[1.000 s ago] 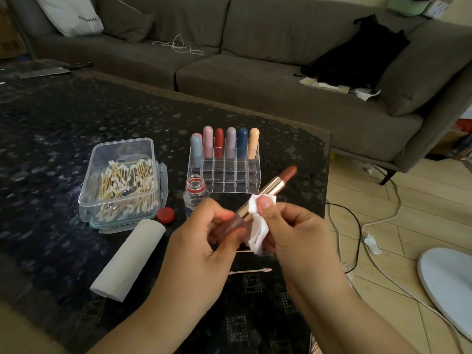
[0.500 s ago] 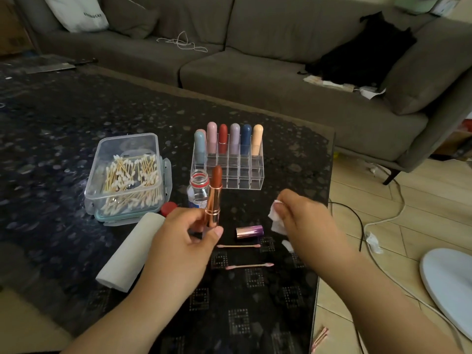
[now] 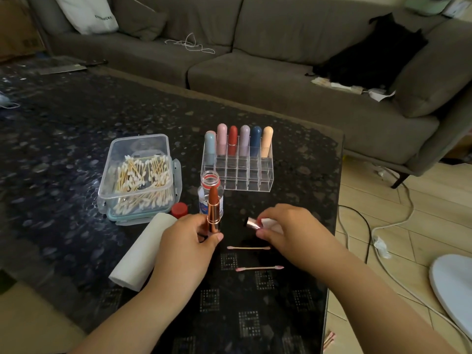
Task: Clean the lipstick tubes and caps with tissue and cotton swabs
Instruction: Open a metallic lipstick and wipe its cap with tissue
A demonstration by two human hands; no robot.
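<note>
My left hand (image 3: 187,241) holds an open lipstick tube (image 3: 213,213) upright, rose-gold with a brown-red bullet. My right hand (image 3: 288,231) pinches the lipstick cap (image 3: 252,223) low over the table, with a crumpled white tissue (image 3: 272,224) tucked under the same fingers. Two used cotton swabs (image 3: 249,248) (image 3: 259,268) with pink tips lie just in front of my hands. Several capped pastel lipsticks (image 3: 238,140) stand in the back row of a clear organizer (image 3: 238,175).
A clear box of cotton swabs (image 3: 139,177) stands at the left, a tissue roll (image 3: 143,252) in front of it. An open small bottle (image 3: 210,192) and its red cap (image 3: 179,209) sit behind the tube. The table's right edge (image 3: 334,226) borders floor with cables.
My hands separated. The left hand turned the tube upright; the right hand, still holding the tissue, went down to the cap on the table and took hold of it.
</note>
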